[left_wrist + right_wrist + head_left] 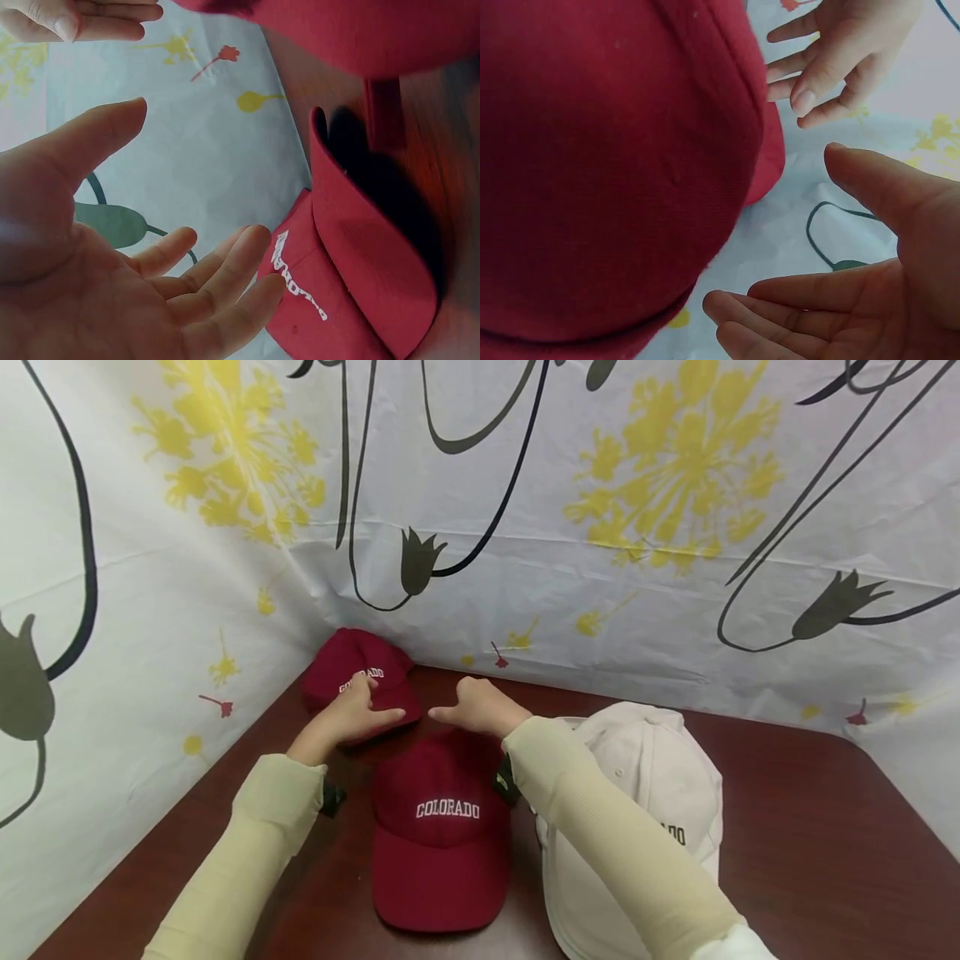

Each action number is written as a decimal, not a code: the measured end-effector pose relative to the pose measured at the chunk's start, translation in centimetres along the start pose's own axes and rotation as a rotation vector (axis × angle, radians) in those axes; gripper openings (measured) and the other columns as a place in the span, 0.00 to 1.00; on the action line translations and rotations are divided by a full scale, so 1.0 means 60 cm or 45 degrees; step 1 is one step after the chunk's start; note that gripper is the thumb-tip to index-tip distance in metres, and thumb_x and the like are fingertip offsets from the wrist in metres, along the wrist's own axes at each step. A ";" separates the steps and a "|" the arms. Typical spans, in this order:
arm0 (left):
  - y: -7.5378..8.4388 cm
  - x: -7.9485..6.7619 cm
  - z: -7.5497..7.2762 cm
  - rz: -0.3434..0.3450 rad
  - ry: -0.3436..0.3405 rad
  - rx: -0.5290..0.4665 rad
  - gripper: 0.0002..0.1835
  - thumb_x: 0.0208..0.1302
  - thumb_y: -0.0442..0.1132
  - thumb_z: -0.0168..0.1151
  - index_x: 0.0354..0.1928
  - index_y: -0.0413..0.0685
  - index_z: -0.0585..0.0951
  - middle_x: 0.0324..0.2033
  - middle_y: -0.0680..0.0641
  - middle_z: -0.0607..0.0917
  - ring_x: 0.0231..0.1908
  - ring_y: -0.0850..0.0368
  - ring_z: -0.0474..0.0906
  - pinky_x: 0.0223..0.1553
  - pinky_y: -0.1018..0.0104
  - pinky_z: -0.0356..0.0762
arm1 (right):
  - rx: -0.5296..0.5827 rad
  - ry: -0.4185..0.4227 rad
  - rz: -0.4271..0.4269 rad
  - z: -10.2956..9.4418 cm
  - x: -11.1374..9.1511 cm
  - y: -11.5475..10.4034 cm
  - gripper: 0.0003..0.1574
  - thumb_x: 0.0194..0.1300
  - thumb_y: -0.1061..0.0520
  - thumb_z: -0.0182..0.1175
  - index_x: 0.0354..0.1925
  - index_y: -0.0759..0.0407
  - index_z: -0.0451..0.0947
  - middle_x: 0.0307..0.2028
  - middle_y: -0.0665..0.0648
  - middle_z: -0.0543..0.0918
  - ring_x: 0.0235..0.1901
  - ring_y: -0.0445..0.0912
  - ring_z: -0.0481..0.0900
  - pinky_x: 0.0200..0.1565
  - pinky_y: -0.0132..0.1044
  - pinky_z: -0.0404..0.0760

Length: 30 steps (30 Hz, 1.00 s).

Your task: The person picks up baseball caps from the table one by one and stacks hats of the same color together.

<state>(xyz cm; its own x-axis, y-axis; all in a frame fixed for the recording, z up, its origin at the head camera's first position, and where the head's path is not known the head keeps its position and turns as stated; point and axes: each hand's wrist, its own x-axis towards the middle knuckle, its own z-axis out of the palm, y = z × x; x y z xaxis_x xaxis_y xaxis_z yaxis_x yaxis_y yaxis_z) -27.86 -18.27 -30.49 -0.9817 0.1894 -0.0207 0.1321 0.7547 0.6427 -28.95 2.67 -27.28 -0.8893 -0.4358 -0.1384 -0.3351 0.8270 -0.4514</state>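
Observation:
My left hand (348, 710) hovers with loosely extended fingers in front of the far red baseball cap (333, 664), which bears white lettering and sits in the back left corner. In the head view my right hand (480, 706) is above the back of the nearer red COLORADO cap (442, 860), thumb pointing left. Neither hand holds anything. A gap separates the two thumbs. The left wrist view shows the far cap's brim (375, 255) beyond my left fingers. Much of the right wrist view is filled by the nearer cap's crown (615, 165), beside my right fingers.
A cream cap (675, 760) stands to the right, partly hidden behind my right forearm; another cream edge shows behind it. All the caps rest on a dark reddish-brown table (817, 827). White patterned cloth (525, 493) encloses the back and sides.

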 end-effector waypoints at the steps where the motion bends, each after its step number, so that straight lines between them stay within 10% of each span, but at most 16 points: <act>1: -0.001 0.003 -0.002 -0.011 -0.001 0.010 0.35 0.60 0.45 0.58 0.57 0.26 0.54 0.53 0.25 0.64 0.56 0.35 0.61 0.56 0.46 0.59 | 0.004 -0.009 0.004 0.000 0.003 -0.001 0.23 0.62 0.43 0.57 0.24 0.60 0.66 0.20 0.53 0.66 0.21 0.44 0.65 0.28 0.35 0.66; 21: -0.051 0.034 -0.011 -0.210 -0.042 0.014 0.39 0.61 0.46 0.57 0.59 0.24 0.50 0.58 0.25 0.58 0.60 0.33 0.52 0.59 0.45 0.54 | 0.025 -0.105 0.014 0.008 0.078 0.001 0.29 0.63 0.44 0.56 0.46 0.69 0.71 0.40 0.61 0.75 0.39 0.47 0.73 0.43 0.39 0.71; 30: -0.075 0.037 -0.007 -0.231 -0.046 -0.021 0.38 0.61 0.45 0.57 0.59 0.24 0.50 0.57 0.25 0.58 0.59 0.32 0.52 0.58 0.45 0.55 | -0.085 -0.167 0.031 -0.011 0.126 0.022 0.23 0.64 0.44 0.54 0.30 0.63 0.65 0.29 0.55 0.67 0.30 0.45 0.65 0.35 0.37 0.66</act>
<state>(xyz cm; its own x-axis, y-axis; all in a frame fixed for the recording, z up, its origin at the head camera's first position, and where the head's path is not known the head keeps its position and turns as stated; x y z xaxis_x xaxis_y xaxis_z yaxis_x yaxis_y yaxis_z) -30.72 -21.51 -33.12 -0.9836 0.0740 -0.1645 -0.0490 0.7679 0.6387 -36.28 0.69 -28.35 -0.8508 -0.4541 -0.2646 -0.3375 0.8580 -0.3871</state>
